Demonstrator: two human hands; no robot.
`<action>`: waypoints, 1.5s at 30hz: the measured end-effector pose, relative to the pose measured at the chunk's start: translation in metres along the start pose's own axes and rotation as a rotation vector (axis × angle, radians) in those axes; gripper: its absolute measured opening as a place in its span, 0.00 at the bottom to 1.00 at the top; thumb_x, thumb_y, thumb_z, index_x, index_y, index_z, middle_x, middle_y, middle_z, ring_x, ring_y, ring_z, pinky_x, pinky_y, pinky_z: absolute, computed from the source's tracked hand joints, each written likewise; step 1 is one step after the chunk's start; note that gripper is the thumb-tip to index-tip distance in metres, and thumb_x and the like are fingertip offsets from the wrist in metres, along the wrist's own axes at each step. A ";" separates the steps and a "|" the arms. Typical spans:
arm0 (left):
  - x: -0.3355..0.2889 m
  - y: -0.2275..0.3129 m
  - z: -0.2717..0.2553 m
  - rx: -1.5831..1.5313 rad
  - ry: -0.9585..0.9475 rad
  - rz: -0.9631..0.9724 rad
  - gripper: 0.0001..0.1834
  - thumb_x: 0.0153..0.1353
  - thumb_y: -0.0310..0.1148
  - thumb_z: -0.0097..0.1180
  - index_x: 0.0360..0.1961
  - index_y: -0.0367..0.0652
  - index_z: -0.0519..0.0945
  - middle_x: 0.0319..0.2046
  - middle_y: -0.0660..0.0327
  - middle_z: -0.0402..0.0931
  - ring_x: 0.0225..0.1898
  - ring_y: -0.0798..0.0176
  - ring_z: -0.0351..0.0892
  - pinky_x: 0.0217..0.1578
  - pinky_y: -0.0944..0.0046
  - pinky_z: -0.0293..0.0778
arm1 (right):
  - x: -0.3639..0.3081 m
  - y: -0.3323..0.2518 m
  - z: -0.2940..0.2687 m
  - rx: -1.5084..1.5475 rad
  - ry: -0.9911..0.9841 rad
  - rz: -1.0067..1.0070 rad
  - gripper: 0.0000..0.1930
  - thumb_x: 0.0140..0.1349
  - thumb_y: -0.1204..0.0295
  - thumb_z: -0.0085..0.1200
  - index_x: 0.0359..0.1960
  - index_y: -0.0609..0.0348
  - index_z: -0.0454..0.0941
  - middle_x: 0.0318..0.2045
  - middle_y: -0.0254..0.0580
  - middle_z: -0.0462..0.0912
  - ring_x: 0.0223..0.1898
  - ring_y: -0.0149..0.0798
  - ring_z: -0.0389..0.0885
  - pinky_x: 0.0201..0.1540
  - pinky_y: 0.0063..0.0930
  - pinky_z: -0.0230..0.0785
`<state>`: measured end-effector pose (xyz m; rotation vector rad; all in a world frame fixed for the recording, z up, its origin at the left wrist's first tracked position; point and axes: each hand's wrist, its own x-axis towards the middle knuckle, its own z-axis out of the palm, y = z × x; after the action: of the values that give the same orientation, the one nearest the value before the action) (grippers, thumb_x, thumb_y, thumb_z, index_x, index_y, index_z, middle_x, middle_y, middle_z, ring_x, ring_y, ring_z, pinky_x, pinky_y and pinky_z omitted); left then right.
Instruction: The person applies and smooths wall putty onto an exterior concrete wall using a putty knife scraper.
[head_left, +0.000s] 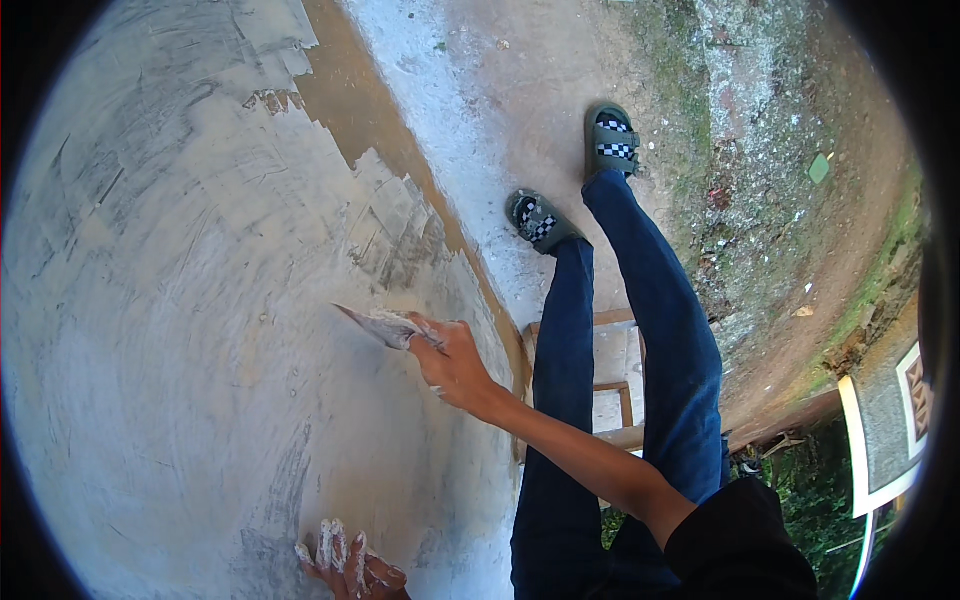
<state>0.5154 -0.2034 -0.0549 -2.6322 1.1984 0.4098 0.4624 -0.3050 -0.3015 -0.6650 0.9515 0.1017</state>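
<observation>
Head view: scraper [376,324] at nine o'clock, right hand [453,364] clamped on its smeared end, probably light, stiff, slippery, best gripped there; left hand [354,566] at seven o'clock by the wall [200,300], can't tell its grip

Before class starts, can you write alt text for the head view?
The right hand holds a scraper at a patchy grey surface. The left hand, smeared with white paste, is at the lower edge; blue jeans and sandals show at right.
</observation>
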 end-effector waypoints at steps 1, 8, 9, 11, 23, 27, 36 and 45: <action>-0.002 -0.002 -0.001 -0.025 -0.005 -0.032 0.14 0.62 0.34 0.43 0.29 0.43 0.81 0.34 0.50 0.81 0.41 0.49 0.80 0.54 0.36 0.61 | 0.011 0.010 -0.004 -0.008 0.090 0.025 0.19 0.56 0.72 0.44 0.44 0.78 0.73 0.16 0.56 0.72 0.18 0.41 0.72 0.27 0.35 0.64; -0.011 -0.006 0.020 -0.069 0.140 0.060 0.22 0.60 0.42 0.38 0.30 0.35 0.79 0.36 0.42 0.78 0.41 0.43 0.78 0.53 0.28 0.57 | 0.208 0.089 -0.079 -0.219 0.462 -0.167 0.18 0.55 0.71 0.45 0.43 0.74 0.74 0.18 0.63 0.74 0.24 0.54 0.78 0.30 0.43 0.66; -0.013 -0.008 0.018 -0.057 0.133 0.058 0.22 0.60 0.42 0.38 0.30 0.35 0.79 0.36 0.42 0.78 0.41 0.43 0.78 0.53 0.28 0.57 | 0.207 0.088 -0.063 -0.210 0.455 -0.159 0.18 0.55 0.71 0.45 0.43 0.74 0.74 0.18 0.63 0.74 0.24 0.54 0.78 0.30 0.43 0.66; -0.013 -0.009 0.018 -0.052 0.121 0.064 0.22 0.60 0.42 0.38 0.30 0.35 0.79 0.36 0.42 0.78 0.41 0.43 0.78 0.53 0.28 0.57 | 0.198 0.078 -0.042 -0.239 0.240 -0.191 0.18 0.55 0.72 0.45 0.43 0.74 0.74 0.22 0.65 0.76 0.26 0.58 0.78 0.33 0.43 0.67; -0.011 -0.008 0.010 -0.055 0.095 0.074 0.21 0.61 0.41 0.38 0.31 0.36 0.79 0.37 0.42 0.78 0.42 0.42 0.78 0.54 0.28 0.56 | 0.038 0.024 -0.003 -0.141 0.264 -0.224 0.16 0.56 0.76 0.46 0.43 0.78 0.72 0.42 0.67 0.76 0.43 0.57 0.77 0.48 0.36 0.68; -0.012 -0.009 0.012 -0.054 0.114 0.082 0.21 0.61 0.41 0.37 0.31 0.37 0.79 0.38 0.42 0.77 0.43 0.42 0.77 0.55 0.28 0.55 | 0.080 0.034 0.013 -0.181 0.101 -0.302 0.13 0.56 0.79 0.45 0.41 0.77 0.74 0.41 0.65 0.76 0.45 0.57 0.76 0.48 0.38 0.68; -0.016 -0.014 0.010 -0.023 0.096 0.094 0.22 0.61 0.43 0.36 0.32 0.38 0.79 0.38 0.42 0.77 0.45 0.43 0.77 0.54 0.27 0.54 | 0.003 0.062 -0.005 -0.286 -0.083 -0.348 0.14 0.55 0.80 0.44 0.42 0.77 0.74 0.42 0.66 0.76 0.45 0.58 0.77 0.48 0.38 0.68; -0.013 -0.010 0.017 -0.075 0.122 0.107 0.23 0.60 0.44 0.36 0.31 0.36 0.79 0.38 0.41 0.77 0.43 0.42 0.77 0.55 0.28 0.54 | 0.092 0.050 -0.013 -0.345 0.160 -0.198 0.15 0.54 0.79 0.45 0.43 0.76 0.74 0.35 0.69 0.75 0.28 0.61 0.77 0.36 0.40 0.67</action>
<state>0.5120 -0.1820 -0.0658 -2.6989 1.3916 0.3225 0.4898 -0.2909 -0.4028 -1.0956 1.0263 0.0371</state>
